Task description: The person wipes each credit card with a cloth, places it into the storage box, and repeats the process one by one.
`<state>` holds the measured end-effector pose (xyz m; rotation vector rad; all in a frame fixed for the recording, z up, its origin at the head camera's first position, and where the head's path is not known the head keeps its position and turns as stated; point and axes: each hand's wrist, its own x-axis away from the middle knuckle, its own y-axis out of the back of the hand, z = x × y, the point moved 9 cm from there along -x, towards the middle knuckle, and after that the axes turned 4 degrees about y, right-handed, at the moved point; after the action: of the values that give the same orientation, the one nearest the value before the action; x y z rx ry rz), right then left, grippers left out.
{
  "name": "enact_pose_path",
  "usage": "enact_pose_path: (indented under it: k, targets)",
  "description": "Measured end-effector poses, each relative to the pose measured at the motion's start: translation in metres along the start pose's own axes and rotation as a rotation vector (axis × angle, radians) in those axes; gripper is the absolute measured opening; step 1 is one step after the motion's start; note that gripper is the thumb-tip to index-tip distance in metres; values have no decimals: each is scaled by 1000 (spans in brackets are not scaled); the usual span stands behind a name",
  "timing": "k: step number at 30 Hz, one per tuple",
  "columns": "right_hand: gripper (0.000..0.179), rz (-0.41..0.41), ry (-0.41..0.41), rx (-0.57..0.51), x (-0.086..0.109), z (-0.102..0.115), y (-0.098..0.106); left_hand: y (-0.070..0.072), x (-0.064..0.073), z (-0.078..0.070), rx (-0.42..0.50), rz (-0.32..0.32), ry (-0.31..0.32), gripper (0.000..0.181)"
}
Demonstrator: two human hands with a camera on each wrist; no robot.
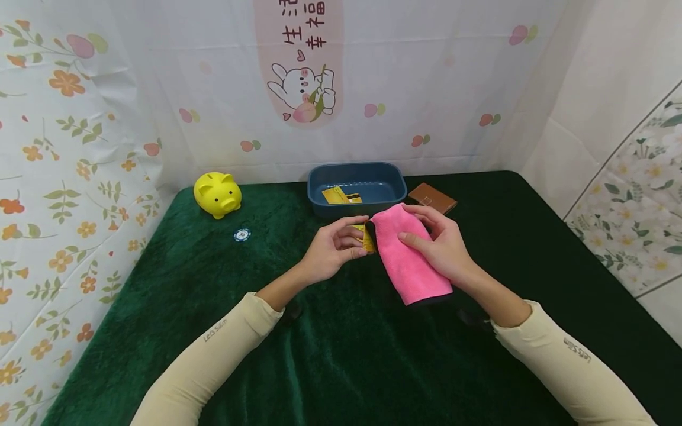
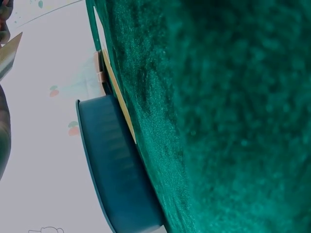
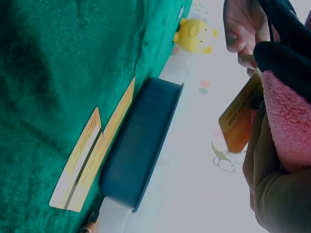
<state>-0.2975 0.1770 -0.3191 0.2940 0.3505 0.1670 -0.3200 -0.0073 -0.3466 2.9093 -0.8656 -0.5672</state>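
Note:
A yellow bank card [image 1: 369, 238] is in my left hand [image 1: 333, 248], with index finger and thumb at its opposite edges. My right hand [image 1: 439, 245] grips a folded pink cloth [image 1: 402, 251] with a dark underside, thumb on top. The cloth's edge meets the card, both raised over the table. In the right wrist view the card [image 3: 238, 116] slants out from beside the cloth [image 3: 286, 121], left fingertips at its upper end. Only a corner of the card [image 2: 8, 56] shows in the left wrist view.
A blue tray [image 1: 357, 208] holding yellow cards [image 1: 334, 195] stands at the back. More cards [image 3: 75, 165] lie before it on the green tablecloth [image 1: 213, 331]. To its right is a brown wallet [image 1: 433, 198]. Leftward are a yellow piggy bank [image 1: 217, 195] and poker chip [image 1: 242, 235].

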Motion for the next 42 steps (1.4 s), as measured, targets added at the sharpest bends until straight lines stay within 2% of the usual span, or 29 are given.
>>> enact_pose_path:
  k: [8, 17, 22, 34, 42]
  targets:
    - [49, 22, -34, -12, 3, -1, -5, 0, -1, 1, 21, -15, -12, 54]
    - [49, 68, 10, -8, 9, 2, -11, 8, -1, 0, 51, -90, -48, 56]
    - [49, 80, 11, 2, 11, 3, -12, 9, 0, -3, 55, -107, -57, 56]
    - [46, 77, 59, 28, 17, 4, 0, 7, 4, -8, 20, -102, -73, 55]
    - [46, 48, 35, 54, 20, 1, 14, 8, 5, -8, 14, -85, -76, 54]
